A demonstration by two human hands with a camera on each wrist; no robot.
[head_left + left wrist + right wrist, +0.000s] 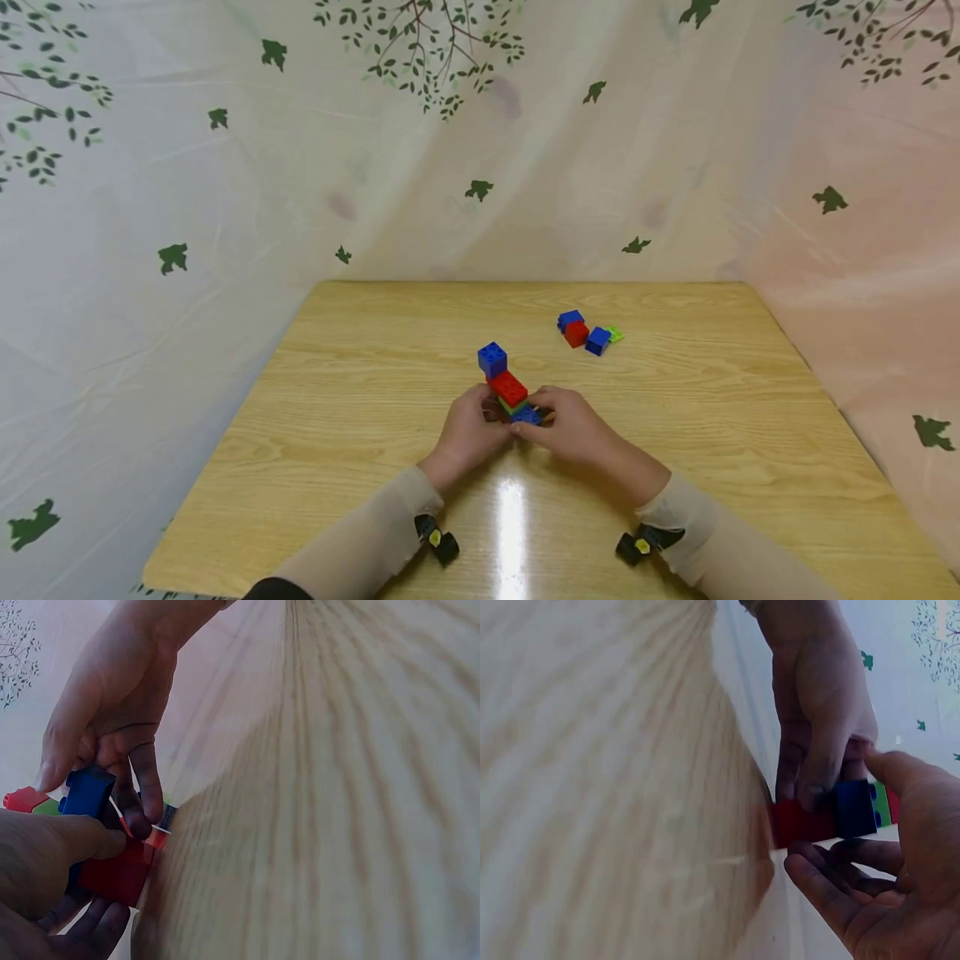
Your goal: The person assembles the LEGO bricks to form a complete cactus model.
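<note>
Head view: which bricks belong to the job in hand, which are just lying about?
In the job:
brick stack, in the grip of left hand and right hand
its top blue brick, green layer, bottom blue brick

Lying about, farther back, untouched (possibly spares):
far blue brick
loose red brick
nearer blue brick
lime piece

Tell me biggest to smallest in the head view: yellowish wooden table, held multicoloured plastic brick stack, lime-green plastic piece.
Yellowish wooden table
Multicoloured plastic brick stack
Lime-green plastic piece, partly hidden
</note>
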